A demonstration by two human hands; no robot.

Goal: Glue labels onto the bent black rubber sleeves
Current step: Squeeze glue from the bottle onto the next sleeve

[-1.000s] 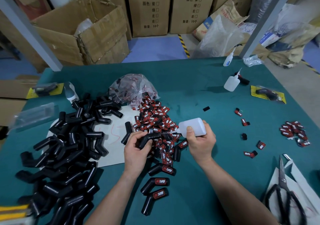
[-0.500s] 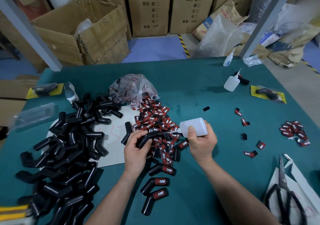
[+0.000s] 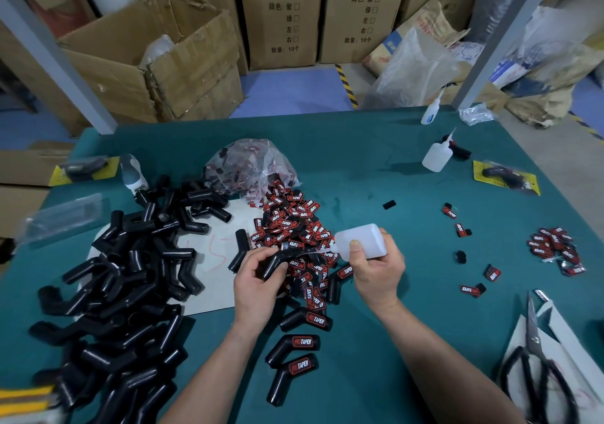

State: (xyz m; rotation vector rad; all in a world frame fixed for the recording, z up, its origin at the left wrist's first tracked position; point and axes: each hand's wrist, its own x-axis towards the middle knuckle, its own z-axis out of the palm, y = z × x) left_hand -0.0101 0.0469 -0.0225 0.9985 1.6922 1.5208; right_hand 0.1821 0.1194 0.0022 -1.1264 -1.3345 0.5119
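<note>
Above teal cloth, left fingers clamped on bent rubber sleeve, right fingers (likewise) on translucent bottle

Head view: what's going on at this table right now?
A person is gluing labels at a green table. The left hand holds one bent black sleeve, and the right hand grips a white glue bottle tipped on its side, nozzle pointing at that sleeve. A pile of bare sleeves lies to the left, a heap of red-and-black labels sits in the middle, and three labelled sleeves lie nearer the person.
</note>
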